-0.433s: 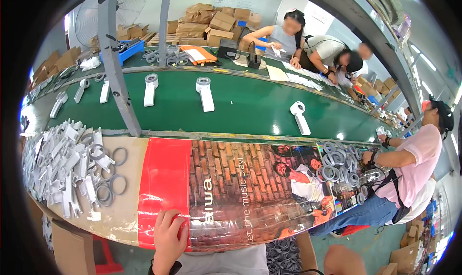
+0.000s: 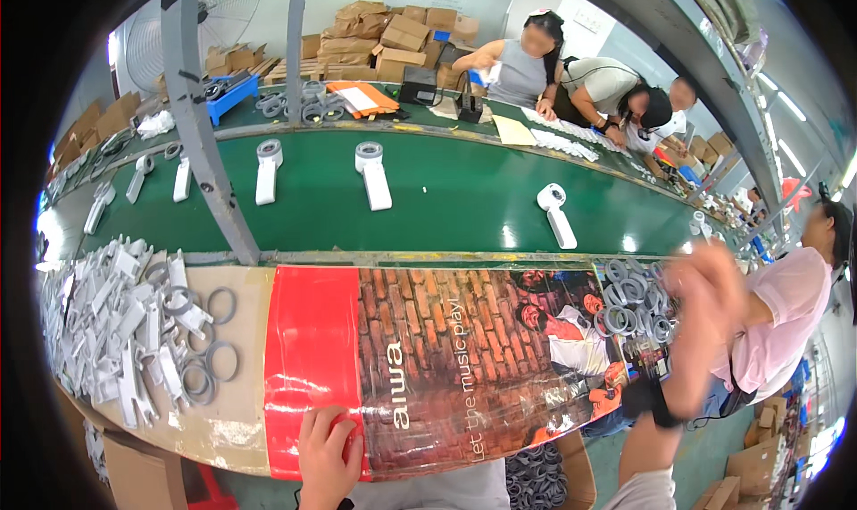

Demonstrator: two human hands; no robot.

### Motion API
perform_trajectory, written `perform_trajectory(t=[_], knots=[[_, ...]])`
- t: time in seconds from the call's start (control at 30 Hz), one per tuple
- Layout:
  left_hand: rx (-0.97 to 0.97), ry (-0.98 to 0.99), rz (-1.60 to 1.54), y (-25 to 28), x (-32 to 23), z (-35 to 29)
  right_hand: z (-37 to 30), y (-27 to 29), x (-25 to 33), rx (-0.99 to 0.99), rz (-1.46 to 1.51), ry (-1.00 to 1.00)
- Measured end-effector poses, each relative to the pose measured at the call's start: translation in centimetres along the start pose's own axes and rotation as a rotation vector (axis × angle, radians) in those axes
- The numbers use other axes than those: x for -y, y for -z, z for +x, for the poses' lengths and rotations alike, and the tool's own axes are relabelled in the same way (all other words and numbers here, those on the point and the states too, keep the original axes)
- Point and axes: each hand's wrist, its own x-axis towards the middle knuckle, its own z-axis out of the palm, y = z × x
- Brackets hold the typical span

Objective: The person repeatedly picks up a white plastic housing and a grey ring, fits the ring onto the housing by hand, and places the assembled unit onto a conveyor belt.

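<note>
My left hand [image 2: 328, 456] rests on the red strip [image 2: 312, 367] of a printed cardboard sheet at the table's front edge. Its fingers lie loosely on the surface, holding nothing. My right hand [image 2: 708, 282] is raised at the right, smeared by motion, so its fingers and any contents cannot be read. A black band [image 2: 650, 403] circles that wrist. Close by in the picture lies a heap of grey rings [image 2: 625, 309] on the table's right end. White plastic parts [image 2: 120, 331] are piled at the left, with several loose grey rings [image 2: 222, 362] beside them.
Beyond the table, a green conveyor belt [image 2: 446, 215] carries white handheld fan bodies [image 2: 375, 184]. A grey post [image 2: 203, 135] rises at the left. A co-worker in pink [image 2: 794, 305] sits close on my right. Below the table stands a box of grey rings [image 2: 536, 476].
My right hand has swung up from the lower edge toward the right end of the table. My left hand stays on the red strip. The view has shifted slightly.
</note>
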Motion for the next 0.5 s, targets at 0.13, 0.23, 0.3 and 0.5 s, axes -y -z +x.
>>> perform_trajectory(t=[0.13,0.23,0.3,0.5], knots=[[0.033,-0.057,0.017,0.9,-0.5,0.1,8.7,-5.7,-18.6,0.296,-0.232,-0.337],[0.026,0.028,-0.093,1.2,-1.8,0.3,8.7,-8.5,-31.6,0.282,-0.942,-0.429],[-0.013,0.062,-0.115,0.5,-1.4,-0.2,7.0,-10.1,-35.4,0.363,-0.984,-0.636],[-0.137,0.163,-0.318,0.7,-1.2,-1.8,6.4,-11.6,-29.4,0.351,-0.686,-0.397]])
